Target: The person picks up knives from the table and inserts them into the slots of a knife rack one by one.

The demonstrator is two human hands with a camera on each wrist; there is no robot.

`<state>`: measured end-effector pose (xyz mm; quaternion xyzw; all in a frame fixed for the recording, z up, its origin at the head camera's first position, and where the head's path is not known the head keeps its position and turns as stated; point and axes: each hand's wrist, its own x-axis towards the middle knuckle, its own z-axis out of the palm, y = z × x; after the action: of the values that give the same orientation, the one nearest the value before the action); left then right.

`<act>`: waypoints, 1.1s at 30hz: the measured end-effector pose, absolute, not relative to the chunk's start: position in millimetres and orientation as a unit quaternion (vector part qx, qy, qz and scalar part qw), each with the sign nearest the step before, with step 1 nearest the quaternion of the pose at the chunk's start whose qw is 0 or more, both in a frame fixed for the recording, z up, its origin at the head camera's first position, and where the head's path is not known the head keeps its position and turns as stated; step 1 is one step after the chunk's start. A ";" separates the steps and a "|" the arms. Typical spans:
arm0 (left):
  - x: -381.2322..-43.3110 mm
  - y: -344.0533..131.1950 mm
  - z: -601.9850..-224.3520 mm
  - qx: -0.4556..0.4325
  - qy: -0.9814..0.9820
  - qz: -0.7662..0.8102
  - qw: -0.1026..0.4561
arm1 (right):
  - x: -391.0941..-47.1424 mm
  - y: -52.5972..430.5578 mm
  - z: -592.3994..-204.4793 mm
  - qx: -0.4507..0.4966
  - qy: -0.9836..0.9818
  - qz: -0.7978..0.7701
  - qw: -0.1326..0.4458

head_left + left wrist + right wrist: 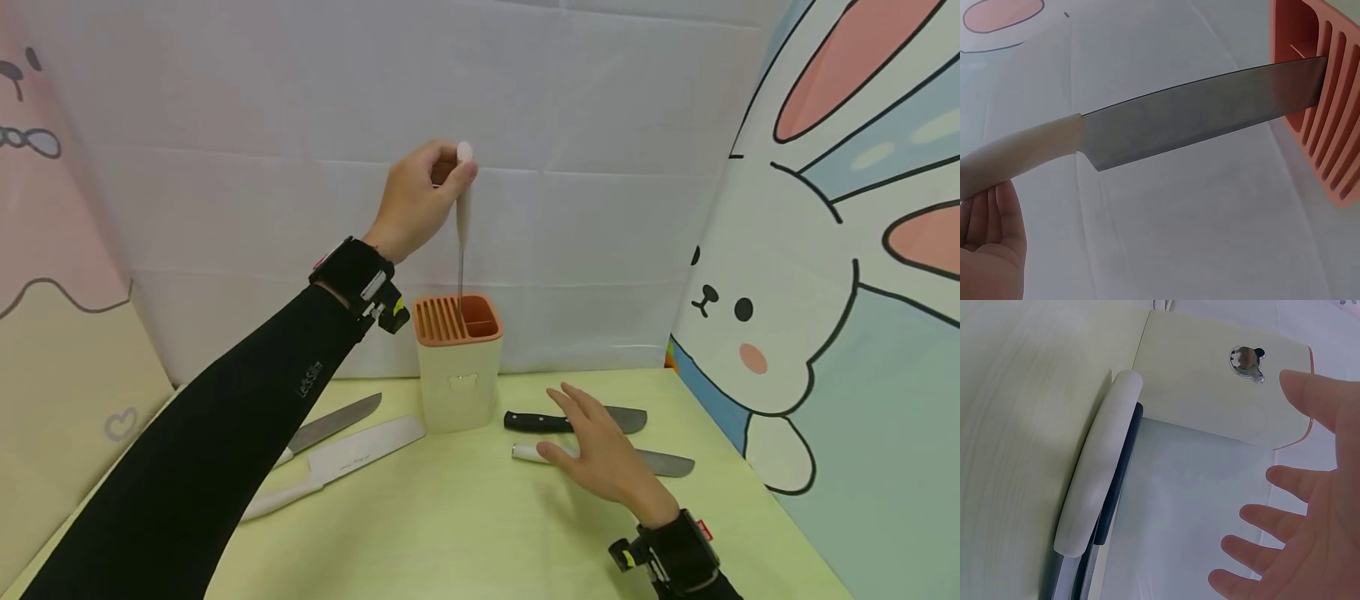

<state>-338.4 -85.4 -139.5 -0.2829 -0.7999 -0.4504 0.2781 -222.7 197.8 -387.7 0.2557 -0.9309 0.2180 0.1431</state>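
Above the orange-topped knife holder (459, 412), a pale-handled knife (1204, 119) is held nearly upright, blade down, by the left hand (416, 200), whose thumb and fingers are closed about the upper part of the handle. The blade tip is brought to the holder's top, where the row of slots is bordered by open compartments; how far it is sunk into a slot cannot be told. By the right hand (603, 454) nothing is gripped: its fingers are spread apart, and it is held over a white-handled knife (666, 463) and near a black-handled knife (534, 422), both laid on the table (420, 533) to the right of the holder. To the left, a broad white knife (367, 448) and another knife (341, 421) are laid side by side, the latter's handle mostly hidden by the black sleeve (247, 400). Behind, a white sheet (600, 250) is hung
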 end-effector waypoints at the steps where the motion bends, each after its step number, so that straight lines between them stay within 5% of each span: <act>1: -339.5 -85.8 -141.1 -0.281 -0.802 -0.449 0.278 | -222.8 197.8 -387.9 0.255 -0.931 0.218 0.143; 33: -367.9 -100.9 -216.1 -0.256 -0.827 -0.435 0.249 | -222.1 193.8 -388.2 0.262 -0.925 0.228 0.156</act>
<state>-367.9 -100.9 -216.1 -0.2557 -0.8267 -0.4351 0.2486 -222.1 193.8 -388.2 0.2618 -0.9247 0.2284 0.1560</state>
